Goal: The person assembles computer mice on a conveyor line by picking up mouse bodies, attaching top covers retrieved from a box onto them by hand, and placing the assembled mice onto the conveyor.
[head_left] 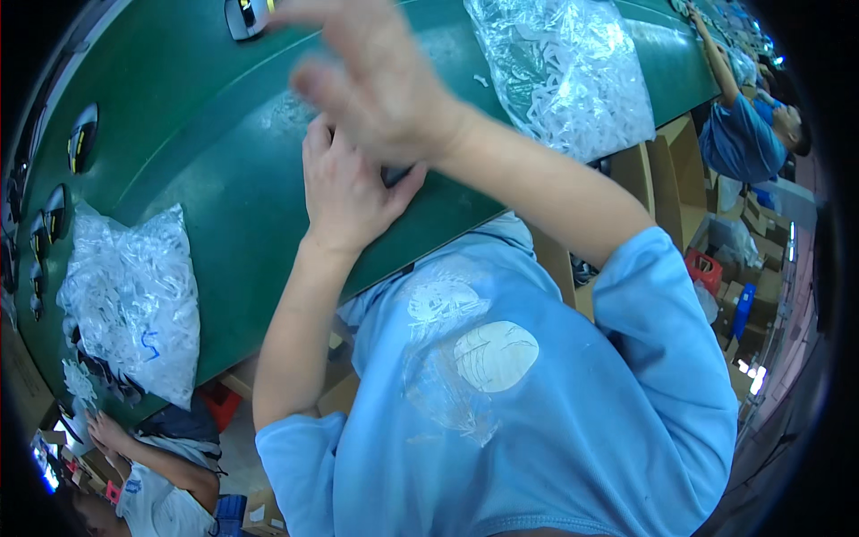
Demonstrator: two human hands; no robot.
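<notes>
My left hand [344,183] rests on the green table with its fingers curled over a dark object [394,174]. Only small dark patches of that object show between the fingers and by the thumb, so its kind is hidden. Above it, my right hand [380,85] is raised and blurred by motion, its thumb and fingers spread apart and nothing visible in them. Beyond its fingertips, at the top edge, lies a black and grey computer mouse [243,20] with a yellow strip.
Clear plastic bags of small white parts lie at the left [134,304] and upper right [568,76]. More dark mouse-like shells [83,137] line the far left. Co-workers sit at lower left [170,488] and far right [741,134]. Cardboard boxes [676,170] stand beside the table [242,197].
</notes>
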